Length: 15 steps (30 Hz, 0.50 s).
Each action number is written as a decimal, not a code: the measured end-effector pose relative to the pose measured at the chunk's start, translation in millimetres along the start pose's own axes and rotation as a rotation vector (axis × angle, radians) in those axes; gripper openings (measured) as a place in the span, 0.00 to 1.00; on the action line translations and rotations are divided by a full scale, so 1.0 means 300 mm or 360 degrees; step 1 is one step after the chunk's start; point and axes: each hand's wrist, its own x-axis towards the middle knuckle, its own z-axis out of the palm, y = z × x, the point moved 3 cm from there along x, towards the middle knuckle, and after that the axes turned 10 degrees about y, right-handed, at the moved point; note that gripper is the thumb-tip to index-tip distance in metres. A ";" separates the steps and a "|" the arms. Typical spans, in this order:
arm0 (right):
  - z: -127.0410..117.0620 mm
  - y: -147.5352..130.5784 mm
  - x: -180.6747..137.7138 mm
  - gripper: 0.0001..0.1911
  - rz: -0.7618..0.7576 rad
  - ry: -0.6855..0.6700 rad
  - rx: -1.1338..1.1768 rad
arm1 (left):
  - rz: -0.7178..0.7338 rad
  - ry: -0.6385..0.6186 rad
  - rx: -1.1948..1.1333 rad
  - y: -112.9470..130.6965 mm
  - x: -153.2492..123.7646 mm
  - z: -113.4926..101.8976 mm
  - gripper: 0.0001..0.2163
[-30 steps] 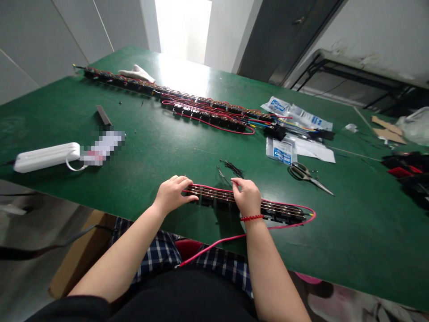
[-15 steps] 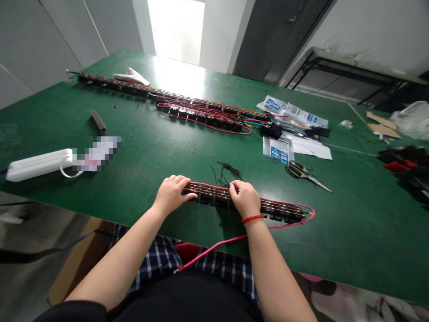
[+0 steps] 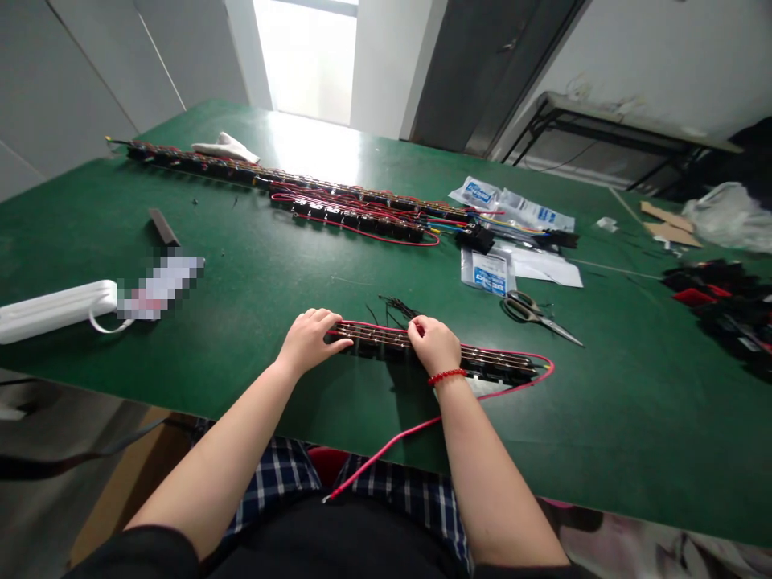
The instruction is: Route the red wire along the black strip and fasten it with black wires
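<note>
A long dark strip of components (image 3: pixel 488 362) with copper wires along its top lies near the front edge of the green table (image 3: pixel 633 418). A red wire (image 3: pixel 398 438) loops round its right end and trails off the table toward my lap. My left hand (image 3: pixel 309 342) curls over the strip's left end and holds it down. My right hand (image 3: pixel 434 346), with a red bead bracelet, pinches at the strip's middle, fingers closed. Just behind the strip lies a bunch of thin black ties (image 3: pixel 398 307).
Scissors (image 3: pixel 536 314) lie right of the ties. Further back are more wired strips (image 3: pixel 355 211), plastic bags (image 3: pixel 512 209), a white cloth (image 3: pixel 224 148). A white case (image 3: pixel 54 310) and a dark bar (image 3: pixel 162 227) lie at left; black and red parts (image 3: pixel 717 301) at right.
My right hand has slid slightly left along the strip. The view has tilted a little. The left hand stays on the strip's end.
</note>
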 end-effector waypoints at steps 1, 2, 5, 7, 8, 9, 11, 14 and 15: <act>0.000 0.004 -0.003 0.12 -0.0006 -0.0002 0.0019 | 0.0018 0.0000 -0.0042 -0.001 -0.004 -0.002 0.19; 0.001 0.008 -0.007 0.11 -0.0006 -0.0007 0.0040 | 0.0036 -0.0002 -0.0087 -0.002 -0.007 -0.003 0.18; 0.000 0.027 -0.017 0.11 0.0025 -0.0029 0.0108 | 0.0083 -0.0003 -0.0253 -0.002 -0.011 -0.006 0.17; -0.004 0.043 -0.022 0.10 0.0044 -0.0042 0.0154 | 0.0089 0.0017 -0.0396 -0.001 -0.014 -0.009 0.18; -0.006 0.052 -0.023 0.10 0.0053 -0.0051 0.0177 | 0.0078 0.0032 -0.0464 -0.002 -0.015 -0.011 0.19; -0.009 0.061 -0.023 0.10 0.0065 -0.0059 0.0197 | 0.0059 0.0044 -0.0524 -0.003 -0.017 -0.012 0.20; -0.012 0.078 -0.020 0.09 0.0095 -0.0073 0.0237 | 0.0008 0.0053 -0.0611 -0.008 -0.019 -0.015 0.21; -0.011 0.092 -0.008 0.08 0.0100 -0.0060 0.0306 | -0.0101 0.0091 -0.0708 -0.024 -0.014 -0.018 0.17; -0.011 0.090 -0.003 0.08 0.0087 -0.0034 0.0329 | -0.0142 0.0110 -0.0745 -0.031 -0.010 -0.019 0.15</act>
